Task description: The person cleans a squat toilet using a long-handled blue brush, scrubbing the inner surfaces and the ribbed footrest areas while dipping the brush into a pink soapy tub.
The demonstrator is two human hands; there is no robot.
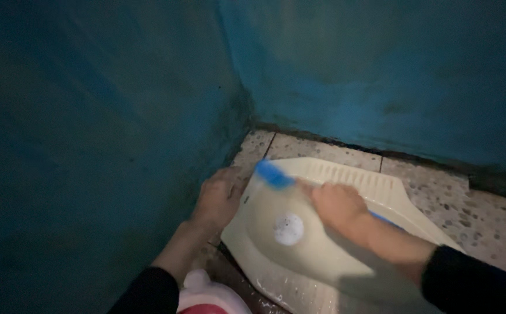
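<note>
A cream squat toilet pan (pixel 381 189) is set in a speckled floor in the corner of a blue-walled room. My right hand (pixel 337 206) is closed around a blue brush (pixel 273 174) whose blurred head lies at the pan's far left rim. A bit of blue handle shows behind my wrist. My left hand (pixel 218 197) rests flat on the floor at the pan's left edge, against the wall. Foamy water fills the drain hole (pixel 288 228) in the bowl.
Blue painted walls (pixel 90 145) close in on the left and behind. Speckled floor tiles (pixel 474 215) stretch to the right of the pan. A white and red plastic bottle (pixel 209 296) stands at the bottom edge near my left arm.
</note>
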